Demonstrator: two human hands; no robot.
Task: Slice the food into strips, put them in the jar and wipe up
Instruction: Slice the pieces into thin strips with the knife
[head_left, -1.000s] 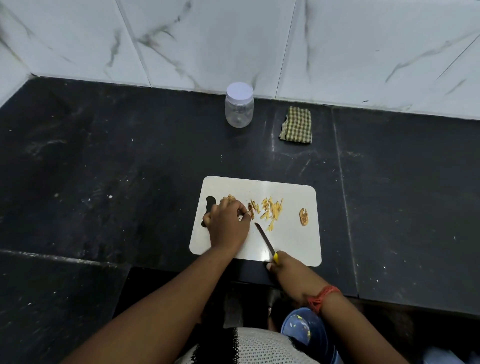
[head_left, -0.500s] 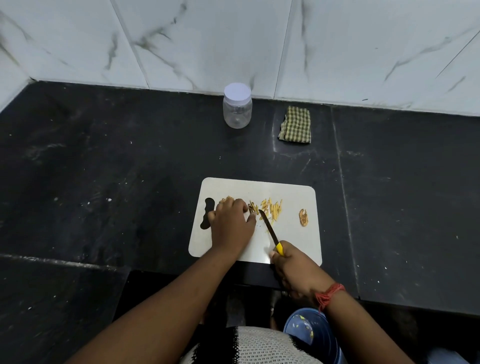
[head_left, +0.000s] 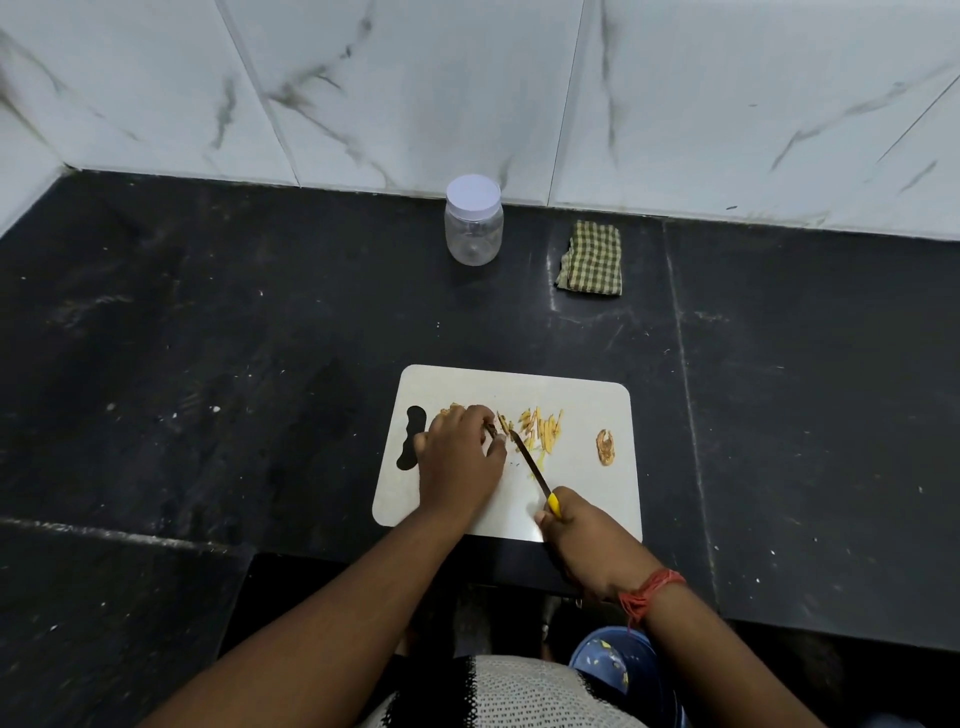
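Step in hand: while the left hand (head_left: 460, 457) pinned a small piece of food (head_left: 500, 425) near the centre of the frame, slicing was under way and judged far from done.
Left grip: fingers curled down and pinching the piece against the cutting board (head_left: 582, 509); most of the piece was hidden under them.
Right grip: the right hand (head_left: 587, 540) was wrapped round the yellow handle of the knife (head_left: 530, 460), blade angled up-left, tip just beside the left fingertips.
Cut strips: a loose pile of yellow strips (head_left: 540, 428) lay right of the blade, on the board.
Leftover: one brownish end piece (head_left: 605, 447) sat apart toward the board's right edge.
Jar: the jar (head_left: 473, 221) stood upper centre on the black tabletop (head_left: 208, 364), lid on, well apart from the board.
Cloth: a checked cloth (head_left: 592, 259) lay folded to the jar's right.
Doing it well: I judged the fingertips should stay tucked back from the edge, the cuts thin and parallel, and the blade drawn rather than pushed.
Risk: the piece looked small enough to slip or roll.
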